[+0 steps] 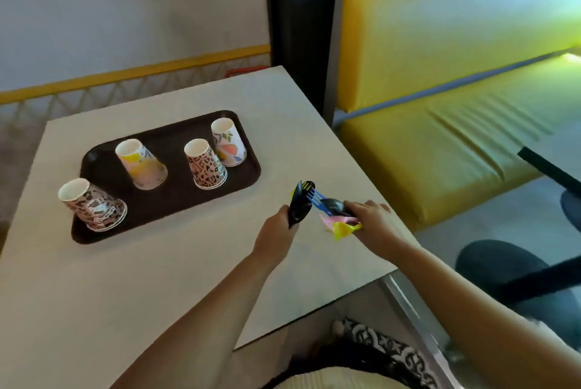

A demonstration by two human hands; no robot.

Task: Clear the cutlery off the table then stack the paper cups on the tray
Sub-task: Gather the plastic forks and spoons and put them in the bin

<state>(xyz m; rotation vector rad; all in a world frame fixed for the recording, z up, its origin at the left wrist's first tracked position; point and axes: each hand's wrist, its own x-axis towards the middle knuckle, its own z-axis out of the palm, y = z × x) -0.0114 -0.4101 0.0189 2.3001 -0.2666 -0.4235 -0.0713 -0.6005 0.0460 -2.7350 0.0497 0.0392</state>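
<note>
Both hands, left hand and right hand, hold plastic cutlery beside the tray.

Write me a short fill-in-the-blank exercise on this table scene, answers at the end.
1. The paper cups stand upside down on a dark ____.
2. The number of cup stacks standing there is ____.
3. The left hand holds black cutlery; the ____ hand holds blue, pink and yellow pieces.
4. Beyond the table is a bench padded in ____.

Answers: tray; four; right; yellow

Just a pale table here. A dark brown tray sits toward its far left corner, nothing fancy.
</note>
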